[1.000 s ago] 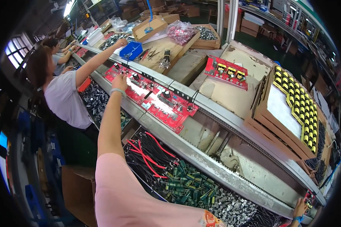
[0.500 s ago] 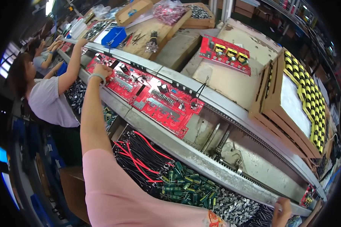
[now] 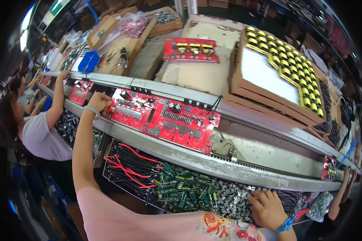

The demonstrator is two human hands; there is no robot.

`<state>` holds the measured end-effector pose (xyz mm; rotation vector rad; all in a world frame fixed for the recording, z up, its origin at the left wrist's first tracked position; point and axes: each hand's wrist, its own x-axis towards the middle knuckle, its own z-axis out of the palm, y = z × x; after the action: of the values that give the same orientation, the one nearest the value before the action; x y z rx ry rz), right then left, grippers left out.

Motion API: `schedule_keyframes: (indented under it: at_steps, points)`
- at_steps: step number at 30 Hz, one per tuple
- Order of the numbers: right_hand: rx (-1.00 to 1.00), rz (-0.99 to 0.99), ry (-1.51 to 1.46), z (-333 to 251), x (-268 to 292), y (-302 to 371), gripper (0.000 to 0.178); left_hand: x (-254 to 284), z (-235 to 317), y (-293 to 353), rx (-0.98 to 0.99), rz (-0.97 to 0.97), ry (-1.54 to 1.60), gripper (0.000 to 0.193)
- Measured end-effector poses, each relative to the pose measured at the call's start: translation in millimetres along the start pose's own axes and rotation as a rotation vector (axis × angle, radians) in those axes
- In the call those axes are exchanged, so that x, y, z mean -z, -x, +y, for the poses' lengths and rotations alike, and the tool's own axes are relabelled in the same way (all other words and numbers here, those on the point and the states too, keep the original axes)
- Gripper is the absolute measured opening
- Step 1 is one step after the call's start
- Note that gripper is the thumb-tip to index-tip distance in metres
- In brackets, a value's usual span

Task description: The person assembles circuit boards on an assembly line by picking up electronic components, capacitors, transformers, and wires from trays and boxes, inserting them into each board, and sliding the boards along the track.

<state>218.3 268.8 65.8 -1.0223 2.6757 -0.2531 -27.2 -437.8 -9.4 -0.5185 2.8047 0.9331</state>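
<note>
Nearest, the right hand (image 3: 268,209) lies knuckles up in the tray of small grey parts (image 3: 233,201), at the tray's right end, fingers curled down into the heap; whether it pinches a part cannot be told. A blue strap (image 3: 285,225) circles its wrist. Left of the grey parts in the same tray lie green capacitors (image 3: 181,184), then black and red wires (image 3: 130,166) at the left end.

Beyond the tray runs the conveyor (image 3: 245,154), a grey rail along its near edge. On it rests the long red board (image 3: 163,118). The left hand (image 3: 98,101) reaches out on a straight arm and closes on the board's left end, fingers bent over the edge, a pale band (image 3: 91,111) at the wrist.

Further left along the conveyor sits a smaller red board (image 3: 80,91), and a co-worker (image 3: 40,132) in a white shirt reaches up to the far rail. Past the conveyor's far edge another red board (image 3: 191,50) lies on cardboard, and a box of yellow parts (image 3: 289,70) stands at the right.
</note>
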Motion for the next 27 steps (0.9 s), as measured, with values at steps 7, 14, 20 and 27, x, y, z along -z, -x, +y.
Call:
schedule_keyframes:
  at_steps: [7,14,20,27]
  points:
    - [-0.061,0.218,-0.106,-9,-19,1,0.032,-56,69,39,-0.113,-0.126,0.063,0.02]
    - [-0.059,0.333,-0.231,-1,-31,-3,0.02,-112,135,76,-0.202,-0.247,0.127,0.019]
    - [-0.088,0.528,-0.351,-5,-24,-15,0.019,-133,161,101,-0.337,-0.148,0.009,0.022]
    - [-0.218,0.527,-0.528,6,-17,-10,0.02,-202,270,237,-1.058,-0.055,0.005,0.025]
